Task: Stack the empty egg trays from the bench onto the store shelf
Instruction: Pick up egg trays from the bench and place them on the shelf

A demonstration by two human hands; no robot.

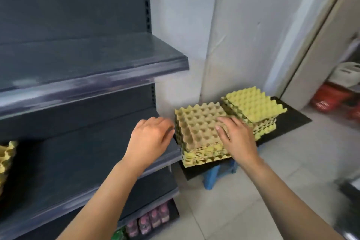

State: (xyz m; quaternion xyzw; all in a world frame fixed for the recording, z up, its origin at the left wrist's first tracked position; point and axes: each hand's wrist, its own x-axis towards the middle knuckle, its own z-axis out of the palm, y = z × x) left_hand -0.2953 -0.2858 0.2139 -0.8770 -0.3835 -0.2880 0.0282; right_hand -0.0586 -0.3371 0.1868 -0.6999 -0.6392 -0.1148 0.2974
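Two stacks of empty egg trays stand on a black bench (292, 121) beside the shelf unit. The near stack (198, 128) has a brownish tray on top; the far stack (255, 105) is yellow. My left hand (150, 138) hovers at the near stack's left edge with fingers loosely curled, holding nothing. My right hand (237, 138) lies over that stack's right side, fingers spread on the top tray. More yellow trays (5, 160) sit on the middle shelf (78, 181) at the far left.
The dark shelf unit fills the left, with an upper shelf (93, 76) and bottled goods (148, 222) at the bottom. A blue stool (212, 175) props up the bench. A white wall lies behind; red baskets (331, 99) sit by the doorway at right.
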